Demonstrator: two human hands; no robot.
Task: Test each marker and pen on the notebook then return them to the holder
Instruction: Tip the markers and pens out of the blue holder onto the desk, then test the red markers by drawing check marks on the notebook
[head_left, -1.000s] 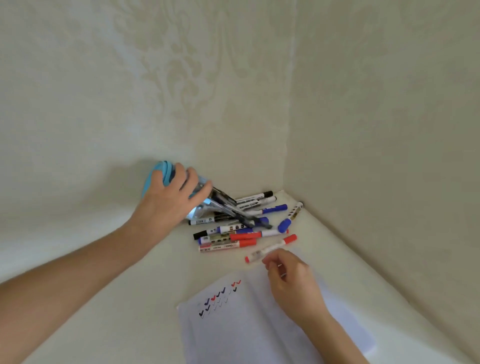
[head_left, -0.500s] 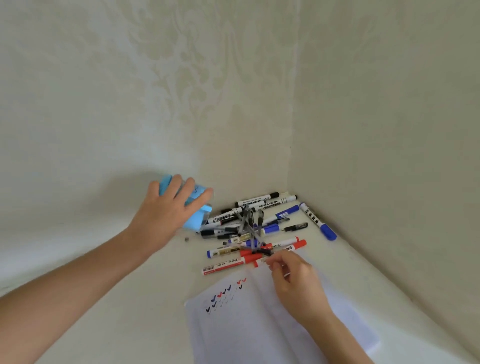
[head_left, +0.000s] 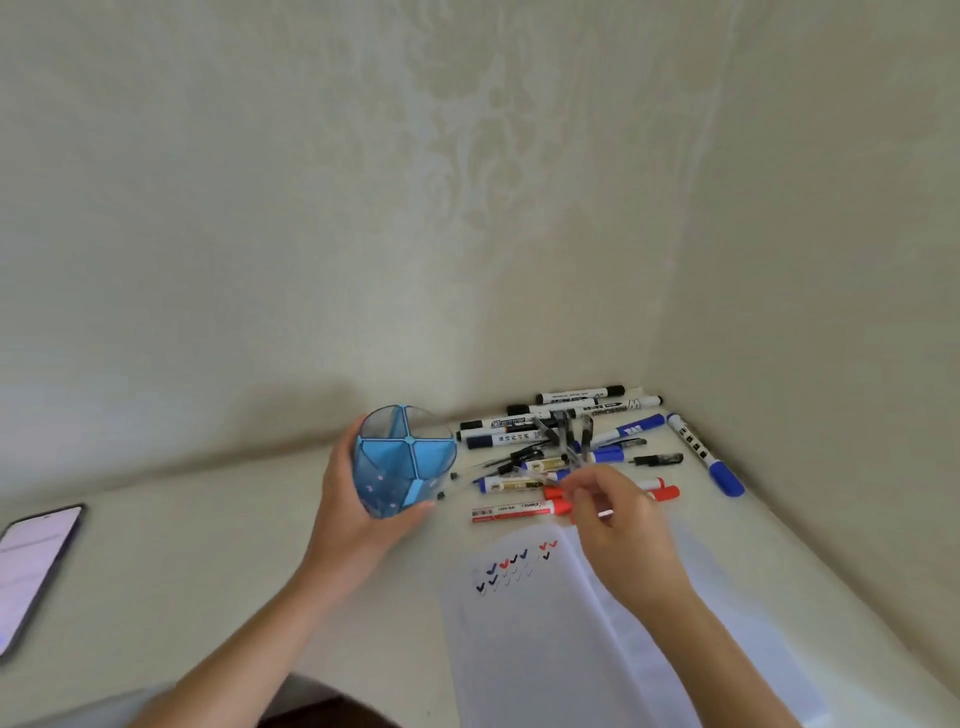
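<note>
My left hand (head_left: 347, 512) grips a blue pen holder (head_left: 402, 460), held nearly upright with its divided, empty mouth facing me. A heap of markers and pens (head_left: 566, 441) lies on the table in the corner, with black, blue and red caps. A red marker (head_left: 514, 512) lies nearest the open notebook (head_left: 597, 639), whose left page bears small blue, red and black tick marks (head_left: 511, 564). My right hand (head_left: 618, 530) hovers over the heap's near edge, fingertips pinched on a thin clear pen (head_left: 540, 475).
A phone (head_left: 34, 569) with a lit screen lies at the table's left edge. Two walls meet in the corner right behind the heap. A blue-capped marker (head_left: 704, 460) lies apart against the right wall.
My left hand has turned the holder from tipped over the heap to upright and drawn it left and nearer. The pens have spilled out. My right hand reached into the heap and pinched a pen.
</note>
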